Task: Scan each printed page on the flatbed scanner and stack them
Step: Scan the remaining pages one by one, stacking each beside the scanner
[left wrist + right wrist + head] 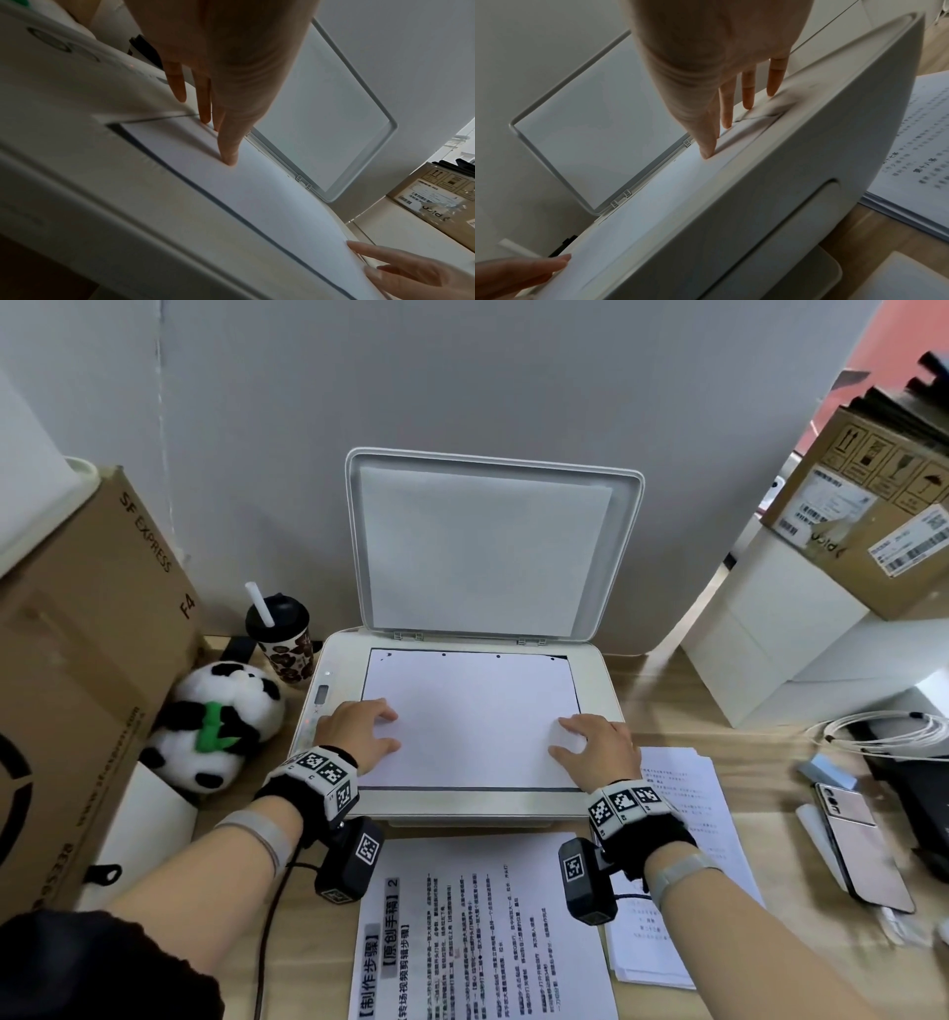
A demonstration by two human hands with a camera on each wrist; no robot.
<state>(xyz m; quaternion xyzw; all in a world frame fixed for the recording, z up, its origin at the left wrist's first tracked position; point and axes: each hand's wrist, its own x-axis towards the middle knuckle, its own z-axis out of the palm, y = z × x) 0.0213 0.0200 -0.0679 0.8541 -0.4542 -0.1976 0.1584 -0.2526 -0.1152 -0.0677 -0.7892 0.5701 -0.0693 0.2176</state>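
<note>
A white flatbed scanner [595, 670] stands at the back of the desk with its lid [488, 541] raised against the wall. A sheet of paper [472, 711] lies blank side up on the glass. My left hand [359, 731] rests flat on the sheet's left edge, its fingertips [228, 160] straight on the paper [257, 192]. My right hand [595, 742] presses the sheet's right edge with straight fingers [707, 152]. A printed page [477, 932] lies in front of the scanner. A stack of printed pages [683, 839] lies to its right.
A large cardboard box [67, 670] and a plush panda [221, 721] stand at the left, with a lidded cup and straw [282, 634] behind. At the right are a phone [857, 845], coiled white cable [883, 731], white boxes [770, 629] and a labelled carton [873, 505].
</note>
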